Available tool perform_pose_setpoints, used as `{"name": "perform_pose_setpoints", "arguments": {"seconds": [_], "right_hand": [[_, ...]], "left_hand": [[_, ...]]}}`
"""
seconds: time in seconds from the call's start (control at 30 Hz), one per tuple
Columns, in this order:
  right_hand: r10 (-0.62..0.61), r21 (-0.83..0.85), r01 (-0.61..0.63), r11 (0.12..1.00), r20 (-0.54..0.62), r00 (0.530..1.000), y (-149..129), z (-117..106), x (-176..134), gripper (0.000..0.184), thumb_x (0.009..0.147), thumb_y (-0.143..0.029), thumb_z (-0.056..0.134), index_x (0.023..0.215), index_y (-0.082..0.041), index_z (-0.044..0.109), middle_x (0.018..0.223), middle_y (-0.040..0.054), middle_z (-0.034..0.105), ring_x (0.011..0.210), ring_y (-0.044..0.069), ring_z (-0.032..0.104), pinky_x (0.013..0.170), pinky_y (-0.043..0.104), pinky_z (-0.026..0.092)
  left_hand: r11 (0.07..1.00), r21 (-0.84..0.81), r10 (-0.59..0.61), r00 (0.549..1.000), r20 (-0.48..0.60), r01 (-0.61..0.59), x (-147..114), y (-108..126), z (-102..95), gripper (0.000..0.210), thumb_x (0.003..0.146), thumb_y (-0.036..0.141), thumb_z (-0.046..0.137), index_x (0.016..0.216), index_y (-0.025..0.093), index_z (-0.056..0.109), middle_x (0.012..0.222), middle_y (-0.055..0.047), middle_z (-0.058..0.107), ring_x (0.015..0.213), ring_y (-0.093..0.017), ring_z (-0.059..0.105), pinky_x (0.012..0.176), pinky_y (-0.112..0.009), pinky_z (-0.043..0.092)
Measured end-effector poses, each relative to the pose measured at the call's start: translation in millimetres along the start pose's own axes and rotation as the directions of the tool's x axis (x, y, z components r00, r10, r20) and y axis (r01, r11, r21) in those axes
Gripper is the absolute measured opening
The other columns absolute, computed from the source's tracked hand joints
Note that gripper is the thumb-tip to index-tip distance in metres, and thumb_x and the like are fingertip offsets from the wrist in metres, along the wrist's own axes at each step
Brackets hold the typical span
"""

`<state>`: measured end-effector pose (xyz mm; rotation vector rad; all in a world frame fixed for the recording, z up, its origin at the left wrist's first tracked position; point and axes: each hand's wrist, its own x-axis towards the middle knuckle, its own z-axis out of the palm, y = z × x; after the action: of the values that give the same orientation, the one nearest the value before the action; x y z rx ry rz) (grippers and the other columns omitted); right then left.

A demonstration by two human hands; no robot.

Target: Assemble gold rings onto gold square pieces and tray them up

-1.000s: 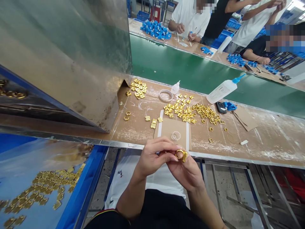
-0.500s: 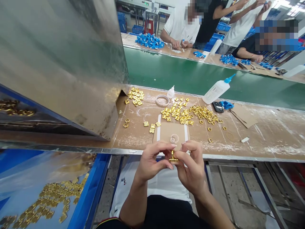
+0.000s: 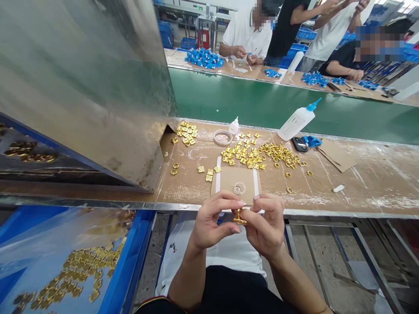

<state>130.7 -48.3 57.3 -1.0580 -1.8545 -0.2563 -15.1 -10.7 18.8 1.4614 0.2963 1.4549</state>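
Just in front of the bench edge, my left hand (image 3: 212,218) and my right hand (image 3: 266,222) meet at a small gold ring (image 3: 239,217) with a flat plate at its lower side. My right thumb and index finger pinch it from the right. My left thumb and fingertips close around its left side, the index fingertip at its top. Beyond my hands, a clear round ring (image 3: 239,188) lies on a cardboard pad (image 3: 229,179) with white tape strips. Behind the pad are a pile of gold square plates (image 3: 242,152) and a pile of gold rings (image 3: 281,155).
A white tape roll (image 3: 223,137), a small dropper bottle (image 3: 234,125) and a large blue-tipped bottle (image 3: 297,122) stand further back. A metal housing (image 3: 98,87) rises at left above a blue crate (image 3: 131,257) of gold pieces. Co-workers sit across the green belt (image 3: 229,93).
The gold ring has tilted slightly in my fingers, and both hands have shifted a little to the right in view. A co-worker across the belt has raised a hand from the table.
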Motion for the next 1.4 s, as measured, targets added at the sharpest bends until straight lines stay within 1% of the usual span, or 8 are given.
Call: {"name": "perform_pose_setpoints", "arguments": {"seconds": [0.2,0.37,0.47,0.57,0.73,0.93,1.27,1.4], "right_hand": [[0.018,0.028,-0.017,0.999,-0.02,1.0,1,1,-3,0.017,0.095,-0.01,0.057,0.087,-0.023,0.066,0.085,0.0032,0.047,0.091,0.022,0.053,0.074,0.038,0.049],[0.04,0.033,-0.039,0.999,-0.021,0.999,2,2,-6,0.017,0.095,-0.01,0.057,0.088,-0.024,0.065,0.083,0.003,0.046,0.091,0.022,0.052,0.073,0.039,0.049],[0.047,0.044,-0.045,0.998,-0.037,0.998,2,2,-6,0.018,0.093,-0.007,0.057,0.088,-0.024,0.063,0.083,0.0027,0.046,0.09,0.022,0.051,0.072,0.038,0.05],[0.061,0.053,-0.059,0.997,-0.041,0.997,2,1,-6,0.02,0.092,-0.005,0.057,0.088,-0.024,0.063,0.083,0.0023,0.045,0.089,0.022,0.051,0.072,0.038,0.05],[0.073,0.065,-0.071,0.995,-0.032,0.997,3,0,-8,0.017,0.095,-0.009,0.057,0.088,-0.024,0.062,0.083,0.0026,0.045,0.088,0.021,0.051,0.07,0.036,0.051],[0.085,0.067,-0.083,0.994,-0.026,0.996,4,0,-8,0.017,0.094,-0.01,0.057,0.088,-0.024,0.063,0.08,0.002,0.044,0.084,0.021,0.051,0.07,0.037,0.051],[0.108,0.048,-0.107,0.993,-0.021,0.994,5,-1,-11,0.018,0.098,-0.014,0.053,0.086,-0.024,0.062,0.08,0.0023,0.047,0.081,0.021,0.052,0.07,0.036,0.049],[0.106,0.051,-0.104,0.993,-0.027,0.994,5,0,-11,0.017,0.097,-0.014,0.055,0.086,-0.023,0.063,0.08,0.002,0.048,0.082,0.021,0.052,0.071,0.036,0.047]], "left_hand": [[1.0,0.008,0.006,1.0,0.012,-0.007,-1,-1,0.2,0.041,0.086,0.041,0.078,0.123,0.024,0.073,0.102,-0.008,0.072,0.088,-0.018,0.065,0.076,-0.028,0.055],[0.999,0.001,-0.041,0.999,-0.011,0.041,-3,-1,2.8,0.042,0.086,0.042,0.078,0.123,0.023,0.073,0.096,-0.007,0.073,0.084,-0.018,0.066,0.076,-0.029,0.054],[0.994,0.013,-0.107,0.993,-0.04,0.107,-6,0,6.0,0.042,0.085,0.046,0.077,0.119,0.021,0.074,0.091,-0.007,0.072,0.082,-0.018,0.064,0.078,-0.03,0.053],[0.986,0.026,-0.162,0.986,-0.048,0.163,-7,0,9.2,0.043,0.086,0.049,0.076,0.116,0.018,0.074,0.091,-0.008,0.072,0.081,-0.019,0.064,0.077,-0.03,0.054],[0.987,0.008,-0.16,0.987,-0.032,0.16,-8,0,10.0,0.04,0.086,0.043,0.077,0.118,0.019,0.073,0.093,-0.006,0.071,0.081,-0.017,0.064,0.077,-0.028,0.053],[0.977,0.042,-0.206,0.978,-0.032,0.208,-8,1,10.2,0.044,0.086,0.047,0.076,0.117,0.017,0.073,0.091,-0.007,0.071,0.081,-0.018,0.063,0.076,-0.03,0.053],[0.965,0.036,-0.258,0.966,-0.016,0.258,-11,-3,11.4,0.048,0.086,0.048,0.076,0.122,0.017,0.071,0.1,-0.01,0.073,0.085,-0.019,0.065,0.081,-0.031,0.055],[0.963,0.013,-0.27,0.962,-0.025,0.271,-10,-4,12.2,0.048,0.086,0.05,0.075,0.121,0.017,0.071,0.098,-0.009,0.072,0.084,-0.019,0.065,0.081,-0.03,0.055]]}}
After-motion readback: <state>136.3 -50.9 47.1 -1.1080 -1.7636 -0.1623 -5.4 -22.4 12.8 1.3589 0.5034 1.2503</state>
